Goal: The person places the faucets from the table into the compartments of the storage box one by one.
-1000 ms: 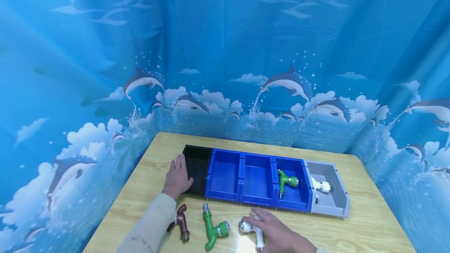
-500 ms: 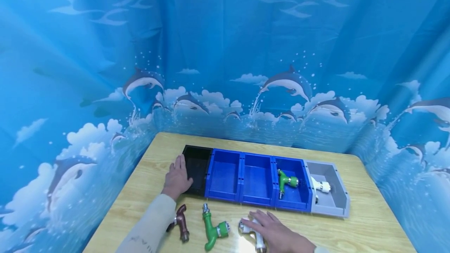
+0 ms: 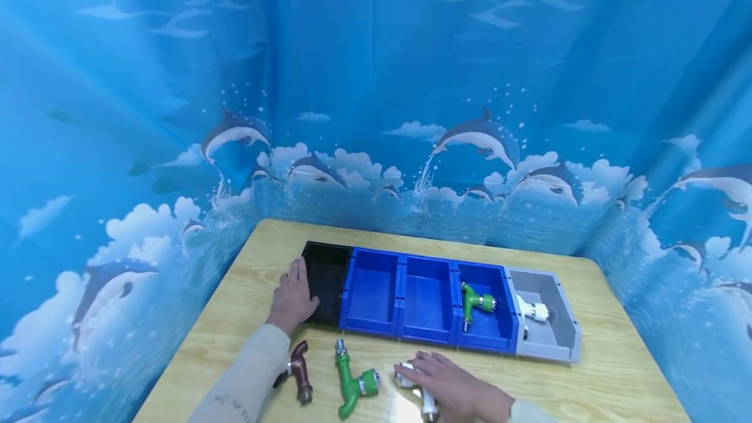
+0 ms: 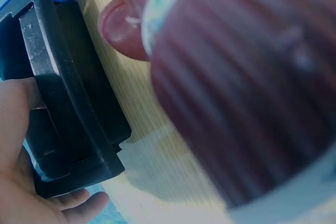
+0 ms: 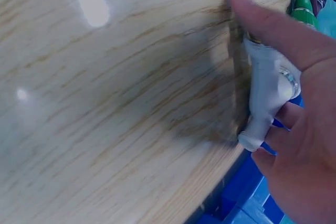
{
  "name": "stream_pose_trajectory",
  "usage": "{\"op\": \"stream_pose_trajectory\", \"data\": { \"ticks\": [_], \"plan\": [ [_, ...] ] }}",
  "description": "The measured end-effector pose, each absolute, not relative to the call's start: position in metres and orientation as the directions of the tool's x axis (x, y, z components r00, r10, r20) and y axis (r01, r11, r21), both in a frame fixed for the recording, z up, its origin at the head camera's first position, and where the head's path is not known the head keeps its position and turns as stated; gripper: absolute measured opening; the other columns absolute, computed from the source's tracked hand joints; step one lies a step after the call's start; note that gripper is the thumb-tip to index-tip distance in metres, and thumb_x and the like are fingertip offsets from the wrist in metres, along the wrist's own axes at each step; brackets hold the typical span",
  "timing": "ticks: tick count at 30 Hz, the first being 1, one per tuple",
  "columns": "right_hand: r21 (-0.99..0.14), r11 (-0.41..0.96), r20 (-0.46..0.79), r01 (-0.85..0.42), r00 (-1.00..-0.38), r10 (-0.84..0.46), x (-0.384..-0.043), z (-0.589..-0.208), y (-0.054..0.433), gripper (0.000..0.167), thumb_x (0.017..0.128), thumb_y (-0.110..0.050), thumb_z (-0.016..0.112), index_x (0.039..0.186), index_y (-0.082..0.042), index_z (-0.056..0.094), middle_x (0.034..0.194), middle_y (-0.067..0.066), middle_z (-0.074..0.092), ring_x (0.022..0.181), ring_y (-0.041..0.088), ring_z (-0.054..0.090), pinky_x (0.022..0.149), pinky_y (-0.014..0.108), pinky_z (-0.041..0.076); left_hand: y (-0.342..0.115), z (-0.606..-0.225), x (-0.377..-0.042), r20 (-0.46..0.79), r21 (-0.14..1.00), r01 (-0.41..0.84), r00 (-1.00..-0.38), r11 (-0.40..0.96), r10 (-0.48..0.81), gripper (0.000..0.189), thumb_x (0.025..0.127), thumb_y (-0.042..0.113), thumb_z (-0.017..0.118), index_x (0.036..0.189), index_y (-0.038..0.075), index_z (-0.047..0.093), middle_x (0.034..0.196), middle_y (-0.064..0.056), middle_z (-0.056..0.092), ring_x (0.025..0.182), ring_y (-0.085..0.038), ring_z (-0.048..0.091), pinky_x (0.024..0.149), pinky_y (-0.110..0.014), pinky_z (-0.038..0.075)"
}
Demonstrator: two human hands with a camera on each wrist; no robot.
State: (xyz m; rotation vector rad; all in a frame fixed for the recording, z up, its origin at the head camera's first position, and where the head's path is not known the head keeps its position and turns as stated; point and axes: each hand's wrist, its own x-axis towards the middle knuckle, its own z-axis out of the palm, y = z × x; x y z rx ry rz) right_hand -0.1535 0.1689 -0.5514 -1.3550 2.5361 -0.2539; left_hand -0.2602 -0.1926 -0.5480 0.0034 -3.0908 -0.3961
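At the far left, your left hand (image 3: 292, 297) holds the side wall of the black bin (image 3: 328, 282), thumb inside and fingers along the outside. A brown faucet (image 3: 300, 371) lies on the table (image 3: 587, 390) close to your left sleeve (image 3: 247, 367). Next comes a green faucet (image 3: 350, 386), lying on the near side of the first of three blue bins (image 3: 370, 292). Farther right, your right hand (image 3: 449, 387) covers part of a white faucet (image 5: 265, 82), thumb and fingers about it; I can't tell whether they pinch it. Beyond that, a second green faucet (image 3: 469, 305) lies in the third blue bin, and a second white faucet (image 3: 537, 311) in the gray bin (image 3: 552, 344) ending the row.
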Motion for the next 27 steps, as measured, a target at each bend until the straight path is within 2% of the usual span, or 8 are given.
{"op": "stream_pose_trajectory", "data": {
  "ticks": [7,16,21,27],
  "plan": [
    [-0.269,0.563,-0.153,-0.781,-0.542,-0.826,-0.153,-0.554,0.167,0.097,0.077,-0.055,0.073,0.155,-0.026,0.023,0.148,0.013,0.044,0.133,0.039,0.042,0.107,0.054,0.036,-0.192,-0.553,-0.260,0.030,0.255,0.001,-1.000,0.967,-0.007,0.100,0.084,0.032,0.073,0.151,-0.007,0.010,0.154,-0.026,0.021,0.122,-0.051,0.042,0.089,-0.060,0.048],
    [-0.323,0.586,-0.165,-0.743,-0.566,-0.808,-0.152,-0.553,0.165,0.095,0.077,-0.043,0.076,0.155,-0.026,0.024,0.148,0.016,0.042,0.134,0.041,0.039,0.106,0.059,0.035,-0.193,-0.555,-0.261,0.029,0.250,0.008,-1.000,0.968,0.001,0.101,0.085,0.032,0.072,0.151,-0.008,0.008,0.154,-0.027,0.020,0.121,-0.051,0.042,0.088,-0.060,0.048],
    [-0.329,0.600,-0.117,-0.729,-0.599,-0.792,-0.150,-0.556,0.160,0.099,0.072,-0.040,0.082,0.154,-0.025,0.029,0.144,0.016,0.047,0.131,0.042,0.043,0.103,0.061,0.037,-0.194,-0.555,-0.261,0.031,0.243,0.007,-1.000,0.970,0.000,0.101,0.085,0.033,0.071,0.151,-0.009,0.007,0.154,-0.028,0.020,0.121,-0.052,0.042,0.087,-0.060,0.048],
    [-0.315,0.578,-0.038,-0.752,-0.599,-0.800,-0.150,-0.562,0.159,0.095,0.073,-0.043,0.082,0.151,-0.020,0.034,0.139,0.012,0.053,0.125,0.037,0.049,0.099,0.059,0.041,-0.195,-0.553,-0.262,0.039,0.253,0.004,-0.999,0.968,-0.006,0.100,0.084,0.031,0.073,0.151,-0.008,0.010,0.154,-0.027,0.021,0.119,-0.052,0.043,0.086,-0.060,0.049]
  ]
}}
